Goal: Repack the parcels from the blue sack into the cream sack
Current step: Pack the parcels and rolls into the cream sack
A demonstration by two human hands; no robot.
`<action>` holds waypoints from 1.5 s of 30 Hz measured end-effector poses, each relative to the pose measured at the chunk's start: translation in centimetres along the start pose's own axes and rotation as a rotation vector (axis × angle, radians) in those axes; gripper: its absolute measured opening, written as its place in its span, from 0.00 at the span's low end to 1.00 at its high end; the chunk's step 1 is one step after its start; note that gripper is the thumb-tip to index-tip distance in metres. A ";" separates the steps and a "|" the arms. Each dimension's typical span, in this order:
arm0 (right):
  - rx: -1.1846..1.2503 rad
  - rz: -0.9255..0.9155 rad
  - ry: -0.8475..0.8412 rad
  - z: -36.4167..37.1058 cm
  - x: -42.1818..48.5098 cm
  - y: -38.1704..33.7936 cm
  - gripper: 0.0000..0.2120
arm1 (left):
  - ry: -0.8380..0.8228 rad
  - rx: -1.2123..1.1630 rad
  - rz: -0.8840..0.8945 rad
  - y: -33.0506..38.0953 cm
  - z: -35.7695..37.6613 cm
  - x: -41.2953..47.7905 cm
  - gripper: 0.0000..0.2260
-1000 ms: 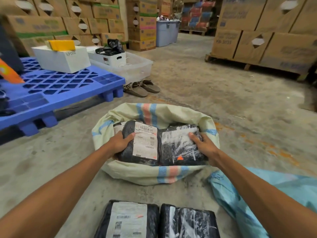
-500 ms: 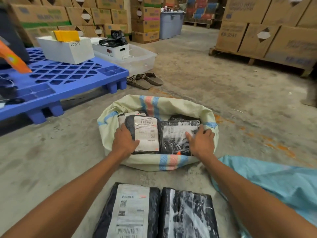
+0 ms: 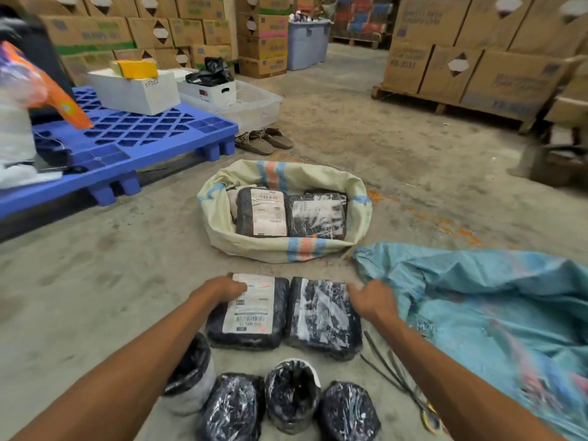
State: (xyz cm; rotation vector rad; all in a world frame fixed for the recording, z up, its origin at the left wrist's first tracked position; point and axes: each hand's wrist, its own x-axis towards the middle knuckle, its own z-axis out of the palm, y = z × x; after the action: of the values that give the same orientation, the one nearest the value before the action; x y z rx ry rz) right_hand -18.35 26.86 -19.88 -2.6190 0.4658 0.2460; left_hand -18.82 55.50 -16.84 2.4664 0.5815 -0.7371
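The cream sack (image 3: 305, 249) is sitting open on the floor (image 3: 95, 281), holding two black parcels side by side: a labelled parcel (image 3: 264, 213) at left and a wrapped parcel (image 3: 318, 214) touching it at right. Closer in, a near labelled parcel (image 3: 251, 316) and a near wrapped parcel (image 3: 321, 316) are lying on the floor, touching each other.

The left grip (image 3: 219, 289) is resting on the near labelled parcel's far left corner, fingers lying over the label. The right grip (image 3: 370, 297) is touching the near wrapped parcel's far right corner.

The blue sack (image 3: 477, 297) is lying crumpled just beside the right grip. Four round bundles (image 3: 291, 396) are sitting nearest the camera, with black ties (image 3: 381, 367) lying beside them.
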 end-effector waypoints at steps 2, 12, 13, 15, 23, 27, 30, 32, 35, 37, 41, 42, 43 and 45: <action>0.075 0.057 -0.082 1.2 -1.7 0.5 0.31 | -0.091 -0.060 -0.001 -1.6 2.1 0.6 0.23; 0.610 0.353 -0.127 4.9 -3.0 0.5 0.47 | -0.182 -0.634 -0.049 -2.9 1.2 0.1 0.18; 0.639 0.368 -0.134 5.4 -2.9 0.3 0.54 | -0.192 -0.683 -0.041 -2.9 0.9 -0.1 0.20; 0.722 0.373 -0.107 5.8 -3.1 -0.5 0.55 | -0.162 -0.780 -0.034 -2.9 1.0 0.4 0.25; 0.884 0.106 -0.018 -0.9 -0.1 -3.4 0.20 | 0.043 -0.966 0.125 0.9 -3.9 -0.2 0.16; 0.920 -0.061 -0.076 -7.5 6.1 -7.8 0.18 | 0.013 -1.044 0.223 5.2 -10.7 2.1 0.16; 0.867 -0.012 -0.221 -10.8 11.7 -11.6 0.18 | -0.004 -1.005 0.204 8.0 -15.0 5.3 0.16; 0.864 0.044 -0.324 -11.7 14.8 -13.8 0.16 | -0.018 -0.993 0.179 9.7 -17.1 7.6 0.14; 0.841 0.155 -0.464 -11.7 19.3 -16.2 0.12 | -0.034 -0.978 0.061 11.1 -19.2 12.4 0.13; 0.802 0.225 -0.523 -11.5 21.8 -17.3 0.10 | -0.046 -0.953 -0.015 11.1 -19.6 15.5 0.16; 0.792 0.289 -0.550 -10.7 26.5 -19.4 0.08 | -0.038 -0.886 -0.075 11.6 -19.4 20.3 0.16; 0.770 0.283 -0.526 -9.8 27.6 -19.9 0.08 | -0.012 -0.885 -0.074 12.0 -19.3 21.3 0.13; 0.750 0.269 -0.502 -8.9 28.5 -20.2 0.08 | 0.028 -0.863 -0.067 12.6 -19.0 22.0 0.11; 0.705 0.244 -0.435 -7.0 29.8 -20.7 0.07 | 0.086 -0.901 -0.007 13.1 -18.9 23.7 0.12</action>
State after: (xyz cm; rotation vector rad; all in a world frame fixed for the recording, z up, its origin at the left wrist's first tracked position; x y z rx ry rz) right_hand 17.45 32.43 -12.67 -1.7595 0.5849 0.5927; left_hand 13.30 61.87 -12.76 1.6559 0.7465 -0.2624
